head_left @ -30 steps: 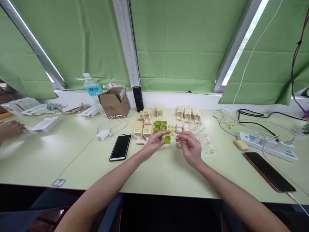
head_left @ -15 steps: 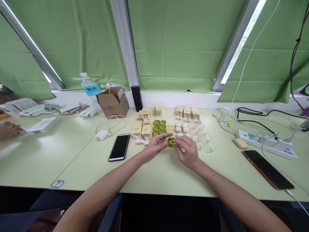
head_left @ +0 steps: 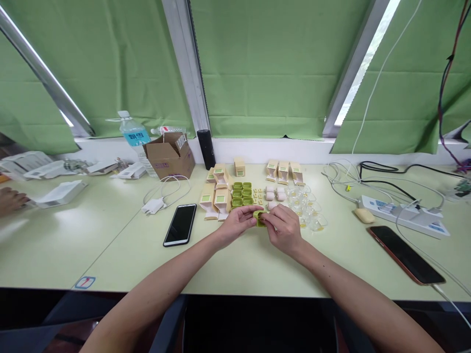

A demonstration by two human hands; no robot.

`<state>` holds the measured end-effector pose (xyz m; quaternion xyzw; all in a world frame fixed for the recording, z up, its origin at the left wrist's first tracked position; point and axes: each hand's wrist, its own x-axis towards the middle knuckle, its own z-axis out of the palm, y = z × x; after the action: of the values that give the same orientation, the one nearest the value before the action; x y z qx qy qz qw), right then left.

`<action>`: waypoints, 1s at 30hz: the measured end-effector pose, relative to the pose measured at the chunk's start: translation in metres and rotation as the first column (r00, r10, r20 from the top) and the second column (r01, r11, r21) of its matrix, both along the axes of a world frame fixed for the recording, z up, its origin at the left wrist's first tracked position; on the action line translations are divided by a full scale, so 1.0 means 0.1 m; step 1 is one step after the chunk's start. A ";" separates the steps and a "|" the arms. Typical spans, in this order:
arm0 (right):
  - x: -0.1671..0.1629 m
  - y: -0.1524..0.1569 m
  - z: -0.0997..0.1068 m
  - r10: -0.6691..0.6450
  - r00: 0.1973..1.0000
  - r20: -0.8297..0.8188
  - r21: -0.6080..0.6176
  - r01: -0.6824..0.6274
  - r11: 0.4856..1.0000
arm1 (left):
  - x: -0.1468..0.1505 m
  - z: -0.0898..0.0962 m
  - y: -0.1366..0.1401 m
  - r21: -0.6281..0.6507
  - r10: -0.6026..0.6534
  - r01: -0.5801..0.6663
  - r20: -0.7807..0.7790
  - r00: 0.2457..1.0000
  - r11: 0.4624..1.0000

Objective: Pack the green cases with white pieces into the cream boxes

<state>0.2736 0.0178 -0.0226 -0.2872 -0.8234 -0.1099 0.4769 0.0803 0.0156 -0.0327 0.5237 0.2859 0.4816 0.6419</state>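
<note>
My left hand (head_left: 239,221) grips a small square green cup (head_left: 259,219) from its left side, tilted with the opening towards me. The fingers of my right hand (head_left: 284,226) are pinched and reach into that opening, on a small yellow piece mostly hidden by the fingertips. Just beyond my hands stand rows of similar green cups (head_left: 237,193). Beside them lie small yellow pieces (head_left: 257,195) and pale pink blocks (head_left: 281,194). Clear plastic pieces (head_left: 318,223) are spread past my right hand.
Open cream cartons (head_left: 222,201) stand behind the left hand, with more cartons (head_left: 283,171) at the back. Phones (head_left: 180,224) lie on both sides. A power strip (head_left: 405,218) with cables is at right. Far left, another person's hand (head_left: 12,200) is near a white box (head_left: 62,192).
My right fingertips have pushed deeper into the green cup, and the yellow piece that showed at its opening is now mostly hidden. The view has shifted slightly.
</note>
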 end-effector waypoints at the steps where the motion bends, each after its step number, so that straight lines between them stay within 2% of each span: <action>1: 0.00 0.00 -0.01 0.000 1.000 0.006 -0.006 0.000 1.000 | 0.00 0.00 0.00 0.002 0.001 -0.001 -0.006 1.000 1.000; 10: 0.00 0.00 -0.04 0.005 0.999 0.035 0.009 -0.005 1.000 | -0.01 -0.01 0.02 0.028 0.019 -0.017 -0.070 0.997 0.999; 18: 0.00 0.02 -0.04 0.018 0.999 0.050 0.064 -0.021 0.998 | -0.02 -0.06 0.04 -0.004 -0.010 0.010 -0.075 0.997 1.000; 26: 0.01 0.06 -0.05 0.141 0.990 -0.008 0.041 -0.140 0.989 | -0.01 0.04 0.00 -0.042 -0.052 0.054 0.051 0.997 0.998; 30: 0.03 0.07 -0.04 0.188 0.981 -0.050 0.082 -0.183 0.980 | -0.03 0.06 0.02 -0.066 0.011 -0.005 0.088 0.996 0.998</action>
<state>0.2768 0.0248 -0.0263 -0.1935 -0.8276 -0.0884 0.5194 0.0770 0.0176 -0.0268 0.4793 0.2751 0.4972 0.6689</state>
